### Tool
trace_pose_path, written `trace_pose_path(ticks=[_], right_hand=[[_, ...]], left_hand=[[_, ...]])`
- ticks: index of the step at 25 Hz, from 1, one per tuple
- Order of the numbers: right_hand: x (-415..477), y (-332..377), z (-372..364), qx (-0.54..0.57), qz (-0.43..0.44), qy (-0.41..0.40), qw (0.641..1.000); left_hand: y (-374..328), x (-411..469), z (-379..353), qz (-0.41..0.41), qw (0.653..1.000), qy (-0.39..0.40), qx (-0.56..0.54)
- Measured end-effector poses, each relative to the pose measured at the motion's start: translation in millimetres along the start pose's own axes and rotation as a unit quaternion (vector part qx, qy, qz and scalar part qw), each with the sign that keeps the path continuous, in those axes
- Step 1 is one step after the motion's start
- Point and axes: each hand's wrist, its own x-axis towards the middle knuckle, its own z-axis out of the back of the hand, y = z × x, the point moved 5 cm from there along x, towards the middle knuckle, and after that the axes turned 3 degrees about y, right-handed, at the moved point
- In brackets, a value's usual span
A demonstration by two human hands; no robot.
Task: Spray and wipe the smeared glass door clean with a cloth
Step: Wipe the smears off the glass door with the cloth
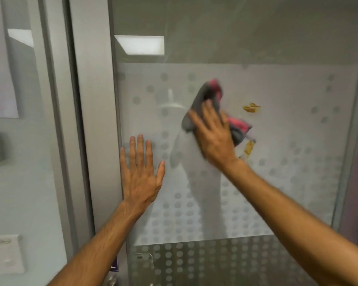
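The glass door [287,182] fills the view, with a frosted band dotted in grey. My right hand [214,137] presses a crumpled grey and pink cloth [209,96] flat against the glass near the middle. A yellow smear [251,108] sits on the glass to the right of the cloth, and a second yellow smear [248,148] shows just below the cloth, beside my wrist. My left hand [142,172] lies flat on the glass lower left, fingers spread, holding nothing. No spray bottle is in view.
A grey door frame [91,120] runs down the left of the glass. Beyond it is a pale wall with a sheet of paper [0,79] and a white switch plate [7,252]. A metal handle [112,281] shows at the bottom edge.
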Motion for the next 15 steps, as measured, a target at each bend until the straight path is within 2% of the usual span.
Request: trace_pose_path(ticks=[2,4,6,8,9,11,13,15], right_hand=[[-72.6,20.9,-8.7,-0.014,0.118,0.059,0.991],[-133.2,32.7,-12.2,-0.031,0.256,0.134,0.957],[-153.4,25.8,-11.0,-0.045,0.366,0.19,0.91],[-131.2,2.3,-7.0,-0.036,0.425,0.211,0.88],[-107.3,-12.0,-3.7,-0.026,0.417,0.199,0.887],[-44.4,-52.2,9.7,-0.009,0.334,0.14,0.932],[26.9,-97.0,32.0,0.026,0.215,0.068,0.974],[78.1,-132.3,52.7,0.058,0.053,0.032,0.996]], left_hand=[[-7.3,3.5,-2.4,-0.019,1.0,-0.012,-0.016],[-17.7,9.1,-3.4,-0.047,0.999,-0.016,-0.018],[-26.4,14.3,-3.9,-0.06,0.998,-0.01,-0.014],[-33.0,13.6,-3.2,-0.055,0.998,-0.014,-0.016],[-34.7,13.7,-3.1,-0.049,0.999,-0.015,-0.017],[-39.5,14.7,-4.5,-0.044,0.999,-0.015,-0.019],[-47.3,20.3,-4.6,-0.036,0.999,-0.02,-0.004],[-55.5,28.7,-5.2,-0.028,0.999,-0.018,0.005]])
